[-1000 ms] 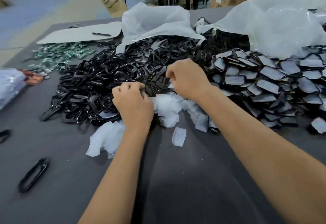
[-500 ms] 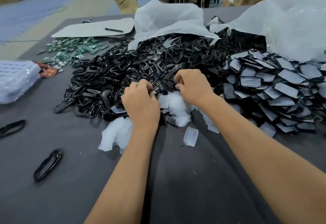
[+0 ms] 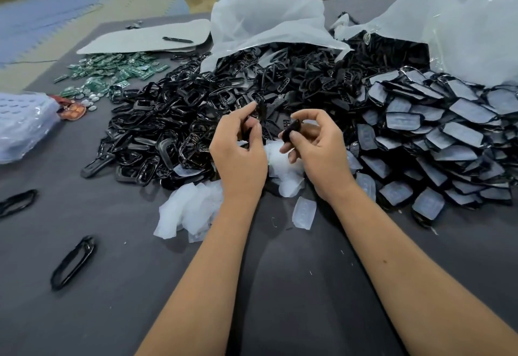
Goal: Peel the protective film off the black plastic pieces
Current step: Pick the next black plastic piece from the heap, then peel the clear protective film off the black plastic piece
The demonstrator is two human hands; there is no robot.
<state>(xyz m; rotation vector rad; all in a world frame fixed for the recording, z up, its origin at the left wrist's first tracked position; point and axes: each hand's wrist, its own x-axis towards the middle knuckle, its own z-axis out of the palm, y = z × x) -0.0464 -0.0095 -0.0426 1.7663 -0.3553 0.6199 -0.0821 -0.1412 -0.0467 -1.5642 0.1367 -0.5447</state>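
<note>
Black plastic piece (image 3: 291, 130) — pinched in right hand (image 3: 319, 156) above film scraps (image 3: 283, 165), long axis tilted up-right | second piece (image 3: 259, 114) gripped upright by left hand (image 3: 238, 156) | white bags (image 3: 263, 22) — black pieces spilled out

Even, diffuse overhead light; soft shadows under forearms on grey table (image 3: 117, 294); mild glare on white plastic bags (image 3: 462, 19); wide-angle bending at edges; far background blurred; centre reasonably sharp.
</note>
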